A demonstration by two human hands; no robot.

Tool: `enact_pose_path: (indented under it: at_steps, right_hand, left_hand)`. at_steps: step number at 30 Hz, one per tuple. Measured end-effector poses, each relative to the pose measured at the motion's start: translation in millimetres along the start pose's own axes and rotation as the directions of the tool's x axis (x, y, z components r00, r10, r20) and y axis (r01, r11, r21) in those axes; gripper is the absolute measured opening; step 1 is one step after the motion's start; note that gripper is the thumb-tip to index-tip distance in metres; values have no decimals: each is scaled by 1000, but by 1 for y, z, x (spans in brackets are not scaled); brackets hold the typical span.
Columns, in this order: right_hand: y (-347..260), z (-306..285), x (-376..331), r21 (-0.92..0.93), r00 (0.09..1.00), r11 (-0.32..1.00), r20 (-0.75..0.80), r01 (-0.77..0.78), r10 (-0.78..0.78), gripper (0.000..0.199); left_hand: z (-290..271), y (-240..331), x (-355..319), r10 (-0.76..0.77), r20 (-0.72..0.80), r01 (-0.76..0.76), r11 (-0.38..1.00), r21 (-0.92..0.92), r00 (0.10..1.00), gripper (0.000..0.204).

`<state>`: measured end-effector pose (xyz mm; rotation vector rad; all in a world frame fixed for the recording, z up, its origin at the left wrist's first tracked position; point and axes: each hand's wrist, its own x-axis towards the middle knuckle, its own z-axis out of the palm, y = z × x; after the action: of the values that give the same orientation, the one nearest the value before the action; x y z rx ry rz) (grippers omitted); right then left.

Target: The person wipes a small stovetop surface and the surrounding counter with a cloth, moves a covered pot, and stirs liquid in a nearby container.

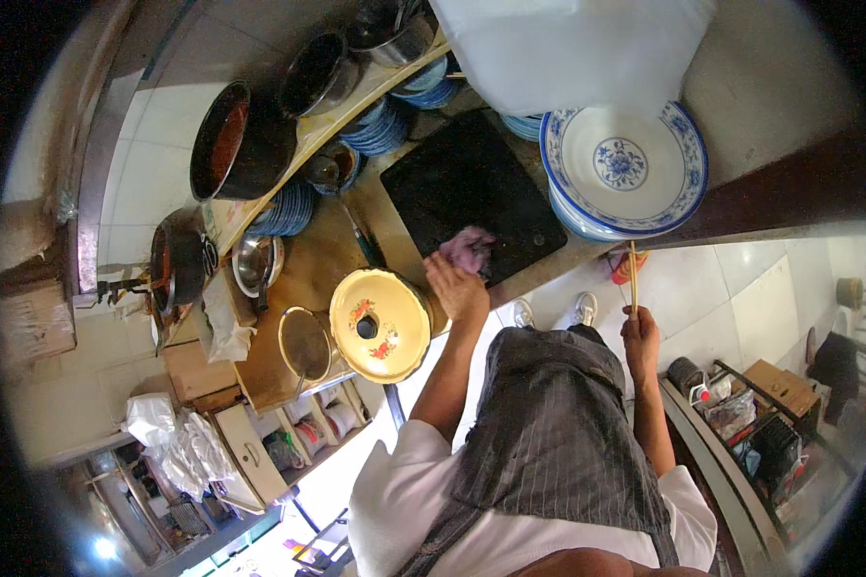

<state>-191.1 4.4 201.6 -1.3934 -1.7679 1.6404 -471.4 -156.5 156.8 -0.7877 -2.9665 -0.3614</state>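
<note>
two hands busy: left hand [455, 286] pressed flat on pink rag [468, 249] at the near edge of the black board [462, 183]; right hand [639, 338] closed around chopsticks [632, 277], tips up beside the plate stack [625, 163]. risk: chopsticks knock the overhanging plates, or the rag slides off.

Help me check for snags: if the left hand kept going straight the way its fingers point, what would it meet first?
The left hand points up-left in the picture, onto the pinkish piece of meat lying on the black cutting board. Its fingertips look at or on the meat already, though depth is unclear.
</note>
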Motion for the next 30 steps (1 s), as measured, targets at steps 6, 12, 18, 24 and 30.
enact_pose_path:
  at_steps: [6, 12, 18, 24, 30]
  right_hand:
    - [-4, -4, 4, -91, 1000, 996, 13, 11, -10, 20]
    - [-20, -8, 2, -62, 999, 998, -26, 26, -28, 20]
    - [3, -14, -11, 49, 983, 989, -113, -140, 145, 19]
    - [-6, 9, -10, 5, 989, 996, 121, -84, 82, 23]
    - [-12, -5, -11, 14, 997, 997, 15, -70, 70, 20]
  left_hand:
    - [12, 59, 40, 388, 150, -376, 921, -104, 909, 64]
    - [11, 22, 185, 245, 234, -179, 946, -268, 941, 63]
    - [100, 31, 178, 443, -127, -418, 890, 184, 888, 44]
    - [14, 69, 196, 426, 224, -457, 883, 105, 876, 62]
    - [30, -42, 222, 131, -83, -109, 968, 228, 988, 57]
